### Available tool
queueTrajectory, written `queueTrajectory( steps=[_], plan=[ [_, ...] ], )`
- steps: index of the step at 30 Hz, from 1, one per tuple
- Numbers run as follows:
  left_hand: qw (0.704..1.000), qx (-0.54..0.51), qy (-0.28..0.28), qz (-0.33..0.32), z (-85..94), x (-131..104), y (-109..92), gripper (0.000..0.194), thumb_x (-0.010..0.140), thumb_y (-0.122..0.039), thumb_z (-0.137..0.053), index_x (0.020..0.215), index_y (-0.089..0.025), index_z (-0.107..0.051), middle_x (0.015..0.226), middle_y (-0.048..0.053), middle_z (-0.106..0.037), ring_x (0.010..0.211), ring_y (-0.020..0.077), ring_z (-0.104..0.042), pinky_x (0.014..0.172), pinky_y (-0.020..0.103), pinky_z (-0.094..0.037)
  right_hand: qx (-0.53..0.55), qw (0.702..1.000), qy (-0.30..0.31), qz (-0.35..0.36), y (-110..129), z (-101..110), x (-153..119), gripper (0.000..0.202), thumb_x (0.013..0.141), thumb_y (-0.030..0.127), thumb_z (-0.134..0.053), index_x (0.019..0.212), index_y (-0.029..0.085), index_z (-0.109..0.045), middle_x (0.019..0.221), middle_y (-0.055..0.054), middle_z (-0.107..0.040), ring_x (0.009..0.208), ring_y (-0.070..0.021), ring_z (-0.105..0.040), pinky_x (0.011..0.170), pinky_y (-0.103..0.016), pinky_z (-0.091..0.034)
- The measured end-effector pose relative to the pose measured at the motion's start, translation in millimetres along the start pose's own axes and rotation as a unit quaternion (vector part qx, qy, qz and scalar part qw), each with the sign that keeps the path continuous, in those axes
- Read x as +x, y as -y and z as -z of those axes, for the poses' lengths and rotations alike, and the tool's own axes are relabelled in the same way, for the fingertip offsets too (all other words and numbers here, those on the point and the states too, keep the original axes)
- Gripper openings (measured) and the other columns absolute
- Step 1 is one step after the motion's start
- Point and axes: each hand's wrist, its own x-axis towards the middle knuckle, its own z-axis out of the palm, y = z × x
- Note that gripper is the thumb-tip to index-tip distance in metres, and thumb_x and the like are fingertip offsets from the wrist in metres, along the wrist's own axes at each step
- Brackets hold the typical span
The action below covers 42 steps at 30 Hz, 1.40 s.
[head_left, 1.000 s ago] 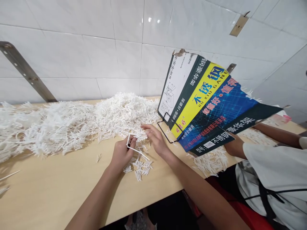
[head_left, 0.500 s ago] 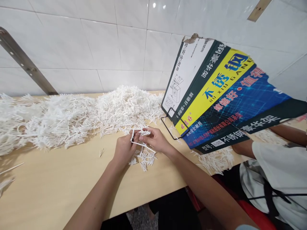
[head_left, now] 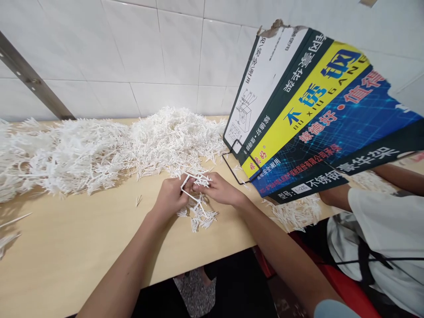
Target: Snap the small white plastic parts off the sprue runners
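Note:
My left hand [head_left: 171, 194] is closed, its thumb and fingers pinching a thin white branched plastic piece [head_left: 189, 194]. Close beside it, my right hand [head_left: 222, 189] is closed too, fingers gripping the twiggy end of white plastic sprigs [head_left: 201, 179]. The fingertips of both hands nearly meet, and exactly where one piece ends and another begins cannot be made out. Just below the hands, a small heap of loose white sprigs [head_left: 202, 217] lies on the wooden table [head_left: 115, 247].
Large piles of white branched plastic sprigs [head_left: 179, 137] run along the tiled wall [head_left: 172, 53]. A printed cardboard panel [head_left: 298, 128] stands at the right in a black wire stand [head_left: 228, 170]. Beyond it sits another person in a white shirt [head_left: 387, 221], with more sprigs [head_left: 298, 214] nearby.
The view has tipped slightly downward. Between my hands the white piece has turned, its long arm now slanting down toward the small heap. Both hands stay close together.

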Motion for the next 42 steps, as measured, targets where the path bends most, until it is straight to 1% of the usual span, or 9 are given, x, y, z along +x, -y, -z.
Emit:
queueTrajectory(
  steps=[4,8,12,16,22,28,34,39,42],
  plan=[
    [0.982,-0.158,0.037,0.096,3.4,4,-10,0.034,0.096,-0.035,-0.052,0.071,-0.017,-0.066,0.06,0.002,-0.06,0.054,0.0127,-0.052,0.057,0.025,-0.039,0.056,0.998,0.034,-0.02,-5,2,1,0.046,0.096,0.056,-0.061,0.073,0.016,-0.063,0.067,0.001,-0.053,0.063,-0.0125,-0.048,0.062,-0.024,-0.037],
    [0.899,-0.375,0.074,0.216,-0.2,6,-15,0.038,0.092,-0.049,-0.064,0.074,-0.016,-0.066,0.057,-0.001,-0.054,0.049,0.01,-0.043,0.049,0.024,-0.033,0.151,0.985,0.054,-0.056,-9,0,1,0.057,0.09,0.069,-0.062,0.068,0.016,-0.056,0.061,0.003,-0.044,0.058,-0.0112,-0.04,0.057,-0.025,-0.031],
    [0.844,-0.472,0.084,0.239,-4.8,4,-19,0.038,0.082,-0.049,-0.08,0.074,-0.015,-0.064,0.054,-0.004,-0.048,0.047,0.0079,-0.039,0.047,0.023,-0.03,0.185,0.98,0.041,-0.057,-10,1,3,0.06,0.088,0.069,-0.065,0.062,0.018,-0.049,0.059,0.004,-0.042,0.056,-0.0103,-0.038,0.056,-0.026,-0.028],
    [0.812,-0.514,0.092,0.262,-3.2,2,-22,0.04,0.083,-0.044,-0.08,0.065,-0.017,-0.057,0.048,-0.007,-0.037,0.042,0.0062,-0.034,0.045,0.022,-0.024,0.245,0.965,0.085,-0.046,-10,7,4,0.056,0.087,0.061,-0.068,0.058,0.018,-0.048,0.055,0.005,-0.039,0.052,-0.009,-0.031,0.053,-0.027,-0.021],
    [0.835,-0.488,0.059,0.247,-5.3,1,-21,0.045,0.087,-0.039,-0.074,0.057,-0.018,-0.048,0.046,-0.006,-0.035,0.041,0.0062,-0.033,0.045,0.023,-0.023,0.262,0.957,0.115,-0.038,-6,9,0,0.042,0.087,0.049,-0.069,0.066,0.016,-0.056,0.059,0.003,-0.048,0.054,-0.009,-0.039,0.052,-0.025,-0.027],
    [0.845,-0.459,-0.001,0.274,-9.8,2,-24,0.039,0.088,-0.038,-0.072,0.062,-0.017,-0.053,0.048,-0.006,-0.039,0.043,0.0066,-0.034,0.046,0.022,-0.025,0.203,0.978,-0.024,-0.045,-5,-3,2,0.039,0.085,0.051,-0.076,0.1,0.018,-0.062,0.071,0.003,-0.059,0.056,-0.0105,-0.051,0.05,-0.022,-0.039],
    [0.884,-0.373,-0.062,0.275,-7.1,9,-28,0.037,0.089,-0.037,-0.07,0.063,-0.017,-0.054,0.051,-0.005,-0.042,0.047,0.0071,-0.038,0.049,0.022,-0.03,0.148,0.986,-0.064,-0.037,-3,-7,4,0.035,0.089,0.049,-0.073,0.078,0.017,-0.064,0.065,0.003,-0.056,0.058,-0.0105,-0.049,0.053,-0.023,-0.037],
    [0.868,-0.387,-0.089,0.298,-5.0,6,-39,0.041,0.088,-0.037,-0.068,0.059,-0.02,-0.044,0.048,-0.007,-0.036,0.044,0.0077,-0.033,0.046,0.023,-0.028,0.147,0.988,-0.048,-0.006,2,-7,2,0.032,0.093,0.04,-0.066,0.071,0.017,-0.064,0.062,0.003,-0.05,0.058,-0.0103,-0.042,0.057,-0.026,-0.032],
    [0.885,-0.327,-0.168,0.285,7.1,2,-32,0.035,0.083,-0.033,-0.071,0.06,-0.019,-0.048,0.052,-0.006,-0.038,0.047,0.0079,-0.035,0.046,0.023,-0.028,0.201,0.976,-0.088,0.008,2,-1,0,0.031,0.089,0.036,-0.067,0.065,0.017,-0.059,0.061,0.003,-0.046,0.057,-0.0102,-0.037,0.056,-0.027,-0.028]
  ],
)
